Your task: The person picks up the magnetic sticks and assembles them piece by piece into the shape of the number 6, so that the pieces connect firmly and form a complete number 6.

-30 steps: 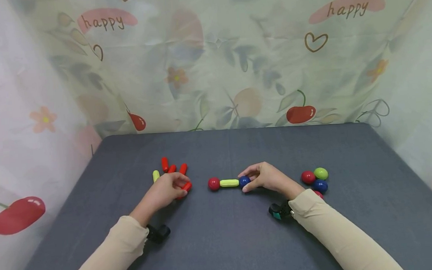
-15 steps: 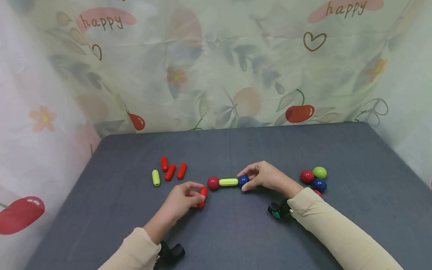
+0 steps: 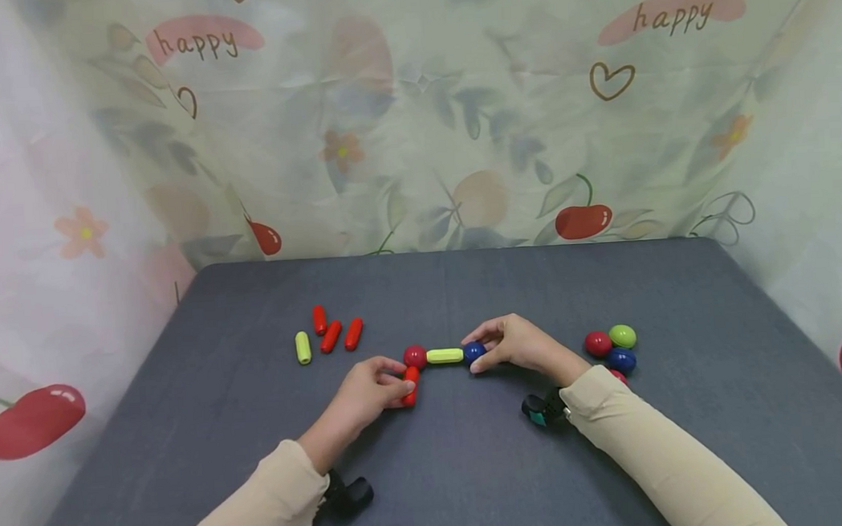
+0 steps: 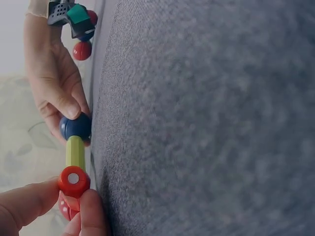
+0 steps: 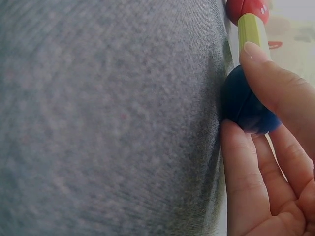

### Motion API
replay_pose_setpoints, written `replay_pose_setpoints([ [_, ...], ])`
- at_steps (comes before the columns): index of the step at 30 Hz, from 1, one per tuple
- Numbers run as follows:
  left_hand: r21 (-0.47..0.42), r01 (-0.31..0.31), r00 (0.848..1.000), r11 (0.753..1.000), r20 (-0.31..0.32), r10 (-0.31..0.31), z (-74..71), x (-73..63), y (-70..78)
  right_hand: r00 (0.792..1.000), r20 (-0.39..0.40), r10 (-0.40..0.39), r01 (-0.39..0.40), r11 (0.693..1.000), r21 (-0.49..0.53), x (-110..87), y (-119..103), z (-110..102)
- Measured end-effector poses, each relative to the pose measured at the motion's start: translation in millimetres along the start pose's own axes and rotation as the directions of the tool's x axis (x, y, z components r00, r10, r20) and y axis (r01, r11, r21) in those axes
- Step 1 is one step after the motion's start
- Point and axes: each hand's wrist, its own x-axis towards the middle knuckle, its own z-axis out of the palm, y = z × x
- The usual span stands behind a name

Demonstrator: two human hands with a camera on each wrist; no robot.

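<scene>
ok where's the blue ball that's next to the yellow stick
In the head view, the blue ball is just right of centre, at the right end of the yellow stick, pinched by the right hand.

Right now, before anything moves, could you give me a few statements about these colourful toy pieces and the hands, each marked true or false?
1. The right hand holds a blue ball. True.
2. The left hand pinches a blue rod. False: it pinches a red rod.
3. A yellow-green rod lies between a red ball and that blue ball. True.
4. Every loose rod is red. False: one loose rod is yellow-green.
</scene>
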Motion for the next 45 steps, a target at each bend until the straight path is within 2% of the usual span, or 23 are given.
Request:
replay_pose_setpoints([
  [15,-0.004,0.062,0.998,0.998,0.016,-0.062,0.6,5.8,3.0,1.000,0.000,0.003,-0.003,1.000,0.010,2.2,2.0,0.2],
  [27,-0.084,0.102,0.995,0.991,0.016,-0.101,-1.3,9.2,6.6,1.000,0.002,0.007,-0.007,1.000,0.010,-0.1,-1.1,0.0],
  [45,-0.058,0.122,0.992,0.991,0.028,-0.121,-1.7,12.5,7.7,1.000,0.002,0.012,-0.012,1.000,0.018,0.7,-0.5,1.0],
])
